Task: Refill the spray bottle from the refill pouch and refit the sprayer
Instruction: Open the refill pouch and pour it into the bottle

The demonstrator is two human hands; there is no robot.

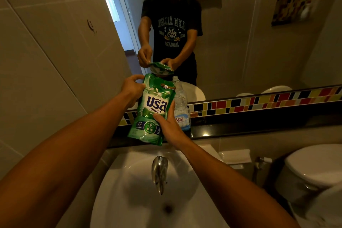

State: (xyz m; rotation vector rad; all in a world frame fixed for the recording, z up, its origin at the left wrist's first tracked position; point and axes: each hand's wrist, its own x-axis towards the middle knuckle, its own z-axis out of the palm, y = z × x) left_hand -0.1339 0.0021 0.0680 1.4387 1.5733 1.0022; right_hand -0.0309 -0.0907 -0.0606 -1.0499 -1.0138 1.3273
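Refill pouch [152, 109], soft, floppy and likely slippery, hangs above the sink [129, 181], in front of the uncapped spray bottle [182, 109]. Left hand [132, 87] fingers pinch its top corner; right hand [167, 127] fingers grip its lower body.

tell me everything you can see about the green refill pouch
The green refill pouch is a glossy, soft plastic bag with white and dark blue lettering, round icons lower down and a brown band near its top right. It is held upright, slightly tilted, above the back edge of the sink, in front of the mirror. The left hand pinches its upper left corner; the right hand grips its lower right side. It looks full. A clear bottle stands just behind it.
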